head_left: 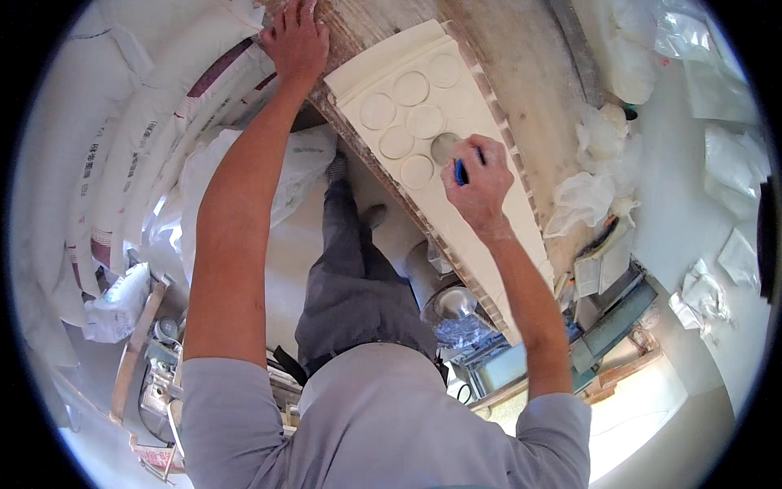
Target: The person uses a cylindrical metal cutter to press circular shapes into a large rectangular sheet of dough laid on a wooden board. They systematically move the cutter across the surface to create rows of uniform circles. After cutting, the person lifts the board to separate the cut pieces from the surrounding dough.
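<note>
A long sheet of pale dough [383,77] lies on the wooden worktable, with several round outlines pressed into its left part. Over the sheet, my right hand [482,181] is closed around what looks like a round cutter [461,172]; only a blue edge and a dark opening show between the fingers. A greyish disc [445,147] shows in the dough right beside that hand. My left hand [296,39] rests with its fingers spread on the table edge at the far left, apart from the dough and holding nothing.
Stacked white sacks [122,155] fill the left side. Crumpled clear plastic bags [599,175] lie on the table's right. Below the table edge stands a metal pot [454,303]. The wooden tabletop [521,49] stretches beyond the dough.
</note>
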A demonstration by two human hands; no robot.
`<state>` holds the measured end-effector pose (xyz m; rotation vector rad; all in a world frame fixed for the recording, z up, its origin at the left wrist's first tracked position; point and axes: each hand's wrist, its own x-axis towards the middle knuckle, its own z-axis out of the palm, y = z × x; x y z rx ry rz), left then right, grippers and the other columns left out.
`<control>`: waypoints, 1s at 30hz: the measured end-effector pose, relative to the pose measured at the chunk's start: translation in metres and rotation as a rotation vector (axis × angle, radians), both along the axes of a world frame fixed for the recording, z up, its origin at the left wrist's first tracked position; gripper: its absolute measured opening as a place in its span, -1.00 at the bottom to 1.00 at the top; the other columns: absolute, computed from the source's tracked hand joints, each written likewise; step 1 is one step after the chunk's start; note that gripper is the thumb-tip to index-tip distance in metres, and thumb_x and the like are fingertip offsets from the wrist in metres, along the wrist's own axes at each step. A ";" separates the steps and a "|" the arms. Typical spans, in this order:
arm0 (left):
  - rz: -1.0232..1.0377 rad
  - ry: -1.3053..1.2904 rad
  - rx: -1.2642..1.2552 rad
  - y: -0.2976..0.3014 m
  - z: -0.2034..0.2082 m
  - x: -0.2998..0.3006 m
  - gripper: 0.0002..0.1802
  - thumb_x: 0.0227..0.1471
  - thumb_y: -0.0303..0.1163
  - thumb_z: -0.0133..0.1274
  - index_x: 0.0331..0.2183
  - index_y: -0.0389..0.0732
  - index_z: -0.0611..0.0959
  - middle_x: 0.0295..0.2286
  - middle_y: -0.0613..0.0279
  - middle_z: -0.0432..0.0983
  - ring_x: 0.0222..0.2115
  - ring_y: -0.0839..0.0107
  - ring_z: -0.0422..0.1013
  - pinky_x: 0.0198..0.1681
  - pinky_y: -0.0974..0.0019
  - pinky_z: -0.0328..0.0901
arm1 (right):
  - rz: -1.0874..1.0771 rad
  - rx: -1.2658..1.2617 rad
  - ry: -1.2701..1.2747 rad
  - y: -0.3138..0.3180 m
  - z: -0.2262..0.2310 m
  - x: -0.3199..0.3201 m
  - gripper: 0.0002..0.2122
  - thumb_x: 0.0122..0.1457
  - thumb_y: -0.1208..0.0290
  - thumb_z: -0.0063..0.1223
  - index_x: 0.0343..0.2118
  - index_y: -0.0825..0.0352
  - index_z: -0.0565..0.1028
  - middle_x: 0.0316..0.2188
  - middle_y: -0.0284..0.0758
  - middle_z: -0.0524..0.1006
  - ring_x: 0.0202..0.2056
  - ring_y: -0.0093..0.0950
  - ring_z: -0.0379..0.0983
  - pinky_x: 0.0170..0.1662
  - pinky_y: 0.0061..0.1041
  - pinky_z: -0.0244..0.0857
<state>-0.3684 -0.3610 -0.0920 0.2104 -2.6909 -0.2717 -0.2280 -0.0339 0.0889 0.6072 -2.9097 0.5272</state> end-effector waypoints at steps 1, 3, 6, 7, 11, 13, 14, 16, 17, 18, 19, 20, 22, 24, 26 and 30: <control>-0.006 -0.016 -0.032 0.002 0.001 0.000 -0.43 0.18 -0.14 0.08 0.21 0.03 0.48 0.23 0.30 0.34 0.22 0.16 0.27 0.20 -0.13 0.08 | -0.093 -0.084 -0.001 0.005 -0.005 0.006 -0.59 -0.13 0.40 0.47 -0.16 0.21 0.57 -0.15 -0.30 0.53 -0.12 -0.27 0.51 -0.20 -0.30 0.49; 0.038 -0.032 -0.143 0.000 -0.006 -0.003 -0.43 0.18 -0.12 0.09 0.21 0.04 0.47 0.23 0.30 0.33 0.22 0.17 0.27 0.18 -0.11 0.09 | -0.323 -0.441 -0.035 0.005 -0.016 0.018 -0.47 -0.18 0.42 0.54 -0.08 0.27 0.54 -0.12 -0.29 0.53 -0.07 -0.29 0.51 -0.09 -0.32 0.46; 0.023 0.015 -0.141 -0.003 -0.015 -0.009 -0.45 0.17 -0.11 0.10 0.18 0.03 0.49 0.22 0.31 0.34 0.22 0.18 0.28 0.14 -0.10 0.12 | -0.440 -0.830 -0.164 0.015 -0.057 0.029 -0.34 -0.26 0.45 0.63 -0.03 0.37 0.50 -0.09 -0.29 0.54 -0.04 -0.31 0.51 0.03 -0.33 0.41; 0.006 0.040 -0.114 -0.004 -0.017 -0.009 -0.46 0.17 -0.11 0.10 0.17 0.02 0.50 0.22 0.31 0.35 0.21 0.19 0.28 0.12 -0.11 0.12 | -0.414 -0.782 -0.239 0.020 -0.064 0.028 -0.35 -0.26 0.45 0.63 -0.03 0.37 0.50 -0.09 -0.28 0.54 -0.05 -0.31 0.51 0.03 -0.32 0.41; 0.025 0.043 -0.122 0.003 -0.001 -0.004 -0.47 0.15 -0.15 0.09 0.15 -0.02 0.52 0.21 0.24 0.36 0.21 0.15 0.28 0.15 -0.15 0.12 | -0.270 -0.671 -0.205 0.026 -0.058 0.022 -0.38 -0.23 0.46 0.62 -0.04 0.36 0.52 -0.10 -0.28 0.56 -0.07 -0.36 0.52 0.02 -0.35 0.41; 0.037 0.028 -0.048 0.013 0.012 -0.002 -0.43 0.12 -0.23 0.09 0.18 -0.02 0.49 0.18 0.12 0.38 0.21 0.10 0.26 0.24 -0.16 0.08 | -0.240 -0.689 -0.193 0.030 -0.046 0.026 -0.37 -0.21 0.47 0.61 -0.02 0.36 0.50 -0.08 -0.28 0.55 -0.06 -0.40 0.52 0.04 -0.37 0.41; 0.039 0.032 -0.056 0.013 0.012 -0.002 -0.44 0.12 -0.23 0.09 0.17 -0.02 0.49 0.17 0.12 0.38 0.20 0.09 0.27 0.23 -0.16 0.08 | -0.240 -0.739 -0.206 0.032 -0.039 0.027 -0.35 -0.20 0.49 0.60 0.02 0.37 0.47 -0.07 -0.28 0.55 -0.06 -0.42 0.51 0.05 -0.38 0.42; 0.045 0.041 -0.070 0.012 0.011 0.000 -0.46 0.13 -0.23 0.08 0.16 -0.02 0.50 0.17 0.11 0.38 0.20 0.09 0.27 0.23 -0.17 0.08 | -0.226 -0.775 -0.160 0.043 -0.032 0.020 -0.33 -0.15 0.52 0.56 0.07 0.38 0.43 -0.01 -0.24 0.54 -0.05 -0.42 0.52 0.03 -0.36 0.47; 0.047 0.030 -0.057 0.013 0.011 0.000 -0.46 0.13 -0.23 0.08 0.16 -0.02 0.50 0.17 0.11 0.38 0.20 0.09 0.27 0.23 -0.17 0.07 | -0.329 -0.828 -0.199 0.052 -0.030 0.017 -0.35 -0.13 0.51 0.55 0.07 0.38 0.44 -0.02 -0.24 0.55 -0.04 -0.41 0.53 0.02 -0.35 0.48; 0.048 0.019 -0.045 0.013 0.012 -0.002 -0.46 0.13 -0.23 0.08 0.16 -0.01 0.50 0.16 0.10 0.39 0.20 0.09 0.27 0.23 -0.17 0.07 | -0.433 -0.881 -0.238 0.058 -0.029 0.014 -0.37 -0.12 0.50 0.55 0.06 0.39 0.45 -0.03 -0.24 0.56 -0.04 -0.40 0.53 0.01 -0.34 0.48; 0.050 0.007 -0.033 0.013 0.012 -0.001 -0.46 0.13 -0.23 0.08 0.16 -0.01 0.51 0.16 0.10 0.39 0.20 0.08 0.27 0.23 -0.17 0.07 | -0.540 -0.881 -0.261 0.061 -0.029 0.008 -0.41 -0.11 0.46 0.56 0.02 0.39 0.50 -0.09 -0.26 0.61 -0.06 -0.39 0.55 -0.02 -0.31 0.50; 0.051 0.016 -0.041 0.014 0.013 -0.001 -0.46 0.13 -0.23 0.08 0.16 -0.01 0.51 0.15 0.10 0.39 0.20 0.08 0.28 0.23 -0.17 0.07 | -0.500 -0.781 -0.254 0.069 -0.035 0.003 -0.43 -0.10 0.44 0.57 0.01 0.39 0.52 -0.11 -0.27 0.62 -0.09 -0.39 0.56 -0.03 -0.31 0.50; 0.049 0.035 -0.057 0.015 0.013 -0.003 -0.47 0.14 -0.23 0.08 0.16 -0.01 0.51 0.14 0.10 0.40 0.19 0.08 0.28 0.23 -0.16 0.06 | -0.421 -0.580 -0.234 0.086 -0.047 -0.007 -0.45 -0.10 0.40 0.58 -0.03 0.40 0.55 -0.15 -0.28 0.64 -0.14 -0.41 0.58 -0.04 -0.32 0.51; 0.057 0.012 -0.065 0.014 0.011 -0.002 -0.47 0.14 -0.22 0.08 0.15 -0.02 0.51 0.13 0.10 0.41 0.19 0.08 0.28 0.23 -0.16 0.06 | -0.402 -0.574 -0.216 0.077 -0.039 -0.008 -0.45 -0.10 0.37 0.60 -0.04 0.40 0.56 -0.14 -0.28 0.63 -0.17 -0.44 0.58 -0.06 -0.36 0.51; 0.065 -0.024 -0.048 0.014 0.012 -0.002 -0.47 0.14 -0.22 0.08 0.15 -0.01 0.51 0.13 0.10 0.41 0.19 0.08 0.28 0.24 -0.17 0.06 | -0.412 -0.520 -0.244 0.076 -0.041 -0.011 -0.45 -0.11 0.36 0.60 -0.05 0.39 0.56 -0.14 -0.29 0.64 -0.18 -0.45 0.58 -0.07 -0.38 0.51; 0.038 -0.004 -0.015 0.013 0.013 -0.002 -0.48 0.14 -0.22 0.08 0.15 -0.01 0.50 0.14 0.11 0.39 0.19 0.07 0.27 0.24 -0.18 0.06 | -0.421 -0.602 -0.245 0.075 -0.056 -0.013 -0.52 -0.17 0.34 0.62 -0.20 0.35 0.57 -0.33 -0.36 0.64 -0.33 -0.50 0.54 -0.16 -0.43 0.44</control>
